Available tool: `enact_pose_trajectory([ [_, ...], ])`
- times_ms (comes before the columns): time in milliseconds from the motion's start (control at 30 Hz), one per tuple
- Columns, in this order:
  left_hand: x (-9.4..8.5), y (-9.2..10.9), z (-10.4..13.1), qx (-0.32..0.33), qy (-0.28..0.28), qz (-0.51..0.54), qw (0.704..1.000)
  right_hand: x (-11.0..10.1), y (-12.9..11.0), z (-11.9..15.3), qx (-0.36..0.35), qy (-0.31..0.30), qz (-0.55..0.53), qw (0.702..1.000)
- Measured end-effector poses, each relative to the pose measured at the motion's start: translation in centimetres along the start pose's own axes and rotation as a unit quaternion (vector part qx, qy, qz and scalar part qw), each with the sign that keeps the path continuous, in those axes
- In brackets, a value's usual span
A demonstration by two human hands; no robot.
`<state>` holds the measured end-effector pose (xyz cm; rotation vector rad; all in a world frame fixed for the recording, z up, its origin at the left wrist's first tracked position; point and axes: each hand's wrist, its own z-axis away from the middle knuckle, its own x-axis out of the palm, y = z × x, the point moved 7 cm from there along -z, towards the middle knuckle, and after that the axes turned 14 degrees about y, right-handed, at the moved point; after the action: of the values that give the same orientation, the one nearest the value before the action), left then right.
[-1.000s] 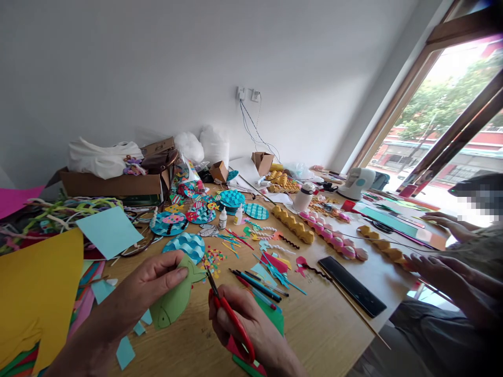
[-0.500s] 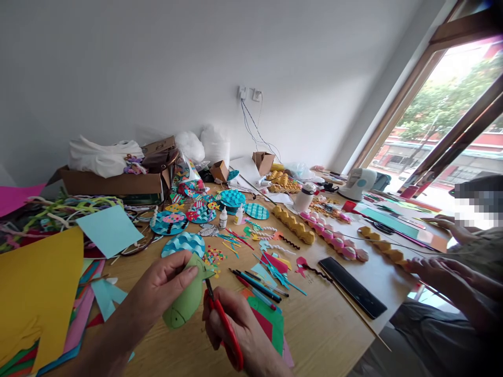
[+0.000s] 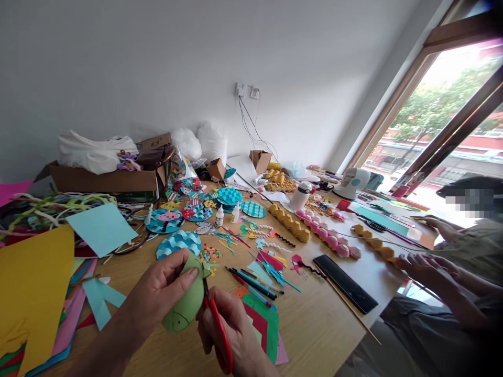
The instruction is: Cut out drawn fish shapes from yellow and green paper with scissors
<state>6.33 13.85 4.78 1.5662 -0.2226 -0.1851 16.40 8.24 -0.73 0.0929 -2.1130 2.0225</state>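
Observation:
My left hand [image 3: 168, 283] pinches a green paper fish [image 3: 184, 303] between thumb and fingers, its tail upward and its head with a drawn eye at the bottom. Red-handled scissors [image 3: 220, 335] are in my right hand [image 3: 231, 324], fingers wrapped round the handles. Their dark blades point up and touch the edge of the fish just below its tail. Below and right of the blue pens [image 3: 255, 283] lies a green paper piece [image 3: 271, 324] with red paper on it.
Coloured paper [image 3: 35, 283] covers the left side. Blue wavy discs [image 3: 178, 244], glue bottles [image 3: 219, 216], egg-carton strips [image 3: 288, 222] and a black phone [image 3: 346, 283] lie on the wooden table [image 3: 314, 335]. At the right sits another person, hands [image 3: 428, 269] over the table edge.
The scissors have moved up against the fish, and their blades now meet its edge. The whole view has shifted slightly, with the table things further left.

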Motion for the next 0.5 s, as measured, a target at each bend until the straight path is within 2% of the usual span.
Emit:
enact_pose_trajectory([
  [333, -0.17, -0.48, 0.05, -0.008, 0.021, 0.013, 1.0, -0.1, 0.26, -0.01, 0.001, 0.015, 0.008, 1.0],
  [500, -0.21, 0.07, -0.03, 0.011, 0.036, -0.003, 0.999, -0.24, 0.65, -0.12, -0.015, 0.022, 0.019, 0.999],
])
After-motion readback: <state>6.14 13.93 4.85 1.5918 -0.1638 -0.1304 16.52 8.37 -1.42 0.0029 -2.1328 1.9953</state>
